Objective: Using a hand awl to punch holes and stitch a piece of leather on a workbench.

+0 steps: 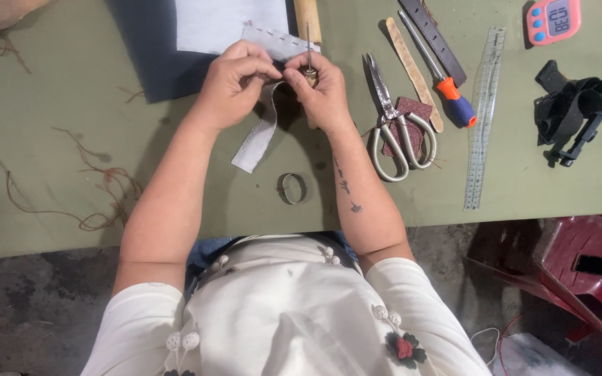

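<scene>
My left hand [235, 80] pinches the upper part of a pale grey leather strap [259, 136] that curves down onto the green table [50, 111]. My right hand [322, 87] grips a wooden-handled awl [309, 45] with its metal point standing upward, right against the strap where the two hands meet. A metal ring [293, 188] lies on the table just below the hands. A grey stitched piece [276, 43] lies beyond the fingers.
Scissors [395, 125] lie right of my right hand on a dark red patch, then a wooden stick [412, 69], an orange-and-blue screwdriver [444, 80], a clear ruler [483, 118], a pink timer [553, 19] and a black clamp [573, 111]. Brown threads [99, 188] trail left. A red stool [573, 257] stands right.
</scene>
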